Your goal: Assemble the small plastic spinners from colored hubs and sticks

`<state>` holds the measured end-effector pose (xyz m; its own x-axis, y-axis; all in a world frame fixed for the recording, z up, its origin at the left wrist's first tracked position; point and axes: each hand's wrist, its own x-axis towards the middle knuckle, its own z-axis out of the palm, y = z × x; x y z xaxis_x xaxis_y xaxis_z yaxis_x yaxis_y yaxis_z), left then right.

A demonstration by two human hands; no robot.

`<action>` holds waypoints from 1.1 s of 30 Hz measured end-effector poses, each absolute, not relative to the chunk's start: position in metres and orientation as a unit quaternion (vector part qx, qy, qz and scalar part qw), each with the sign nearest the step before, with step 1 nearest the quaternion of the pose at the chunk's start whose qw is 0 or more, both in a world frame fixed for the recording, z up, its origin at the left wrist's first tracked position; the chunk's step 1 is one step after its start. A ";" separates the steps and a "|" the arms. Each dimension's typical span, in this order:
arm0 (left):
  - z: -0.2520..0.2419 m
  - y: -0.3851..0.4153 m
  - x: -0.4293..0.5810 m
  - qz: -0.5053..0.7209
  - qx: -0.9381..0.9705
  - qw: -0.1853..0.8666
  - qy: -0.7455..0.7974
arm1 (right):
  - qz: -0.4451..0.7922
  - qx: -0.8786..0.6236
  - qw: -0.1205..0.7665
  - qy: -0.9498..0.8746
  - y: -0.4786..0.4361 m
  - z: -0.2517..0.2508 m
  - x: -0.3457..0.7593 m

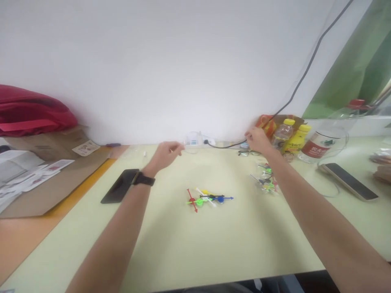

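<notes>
My left hand, with a dark watch on its wrist, hovers above the back of the table. Its fingers are curled and pinched together; whatever may be between them is too small to tell. Farther right, my right hand is closed, fingertips pointing left, beside the black cable and above a pair of glasses. Its grip is blurred. Between my forearms lies a loose pile of coloured arrow spinners in red, green, white, yellow, black and blue. More arrow spinners, seemingly in clear plastic, lie by my right forearm.
A phone lies left, another phone right. Yellow-capped bottles, a large red-capped bottle and an orange packet stand at the back right. Cardboard with printed cards and a red bag occupy the left.
</notes>
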<state>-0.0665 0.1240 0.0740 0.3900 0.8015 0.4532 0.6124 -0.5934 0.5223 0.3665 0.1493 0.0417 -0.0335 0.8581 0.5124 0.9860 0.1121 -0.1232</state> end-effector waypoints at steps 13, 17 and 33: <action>0.010 0.164 -0.115 0.271 0.797 0.207 0.499 | -0.145 -0.711 0.122 -0.678 0.183 0.012 0.379; 0.019 0.165 -0.124 0.282 0.792 0.201 0.503 | -0.153 -0.707 0.141 -0.676 0.184 0.018 0.370; 0.098 0.098 -0.054 0.359 0.824 0.204 0.388 | 0.309 -0.402 0.497 -0.704 0.064 0.107 0.271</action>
<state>-0.0541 0.0977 0.0978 0.4422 0.7852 0.4335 0.4927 -0.6166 0.6141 0.2714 0.0639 0.1066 -0.1817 0.8732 0.4522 0.2590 0.4862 -0.8346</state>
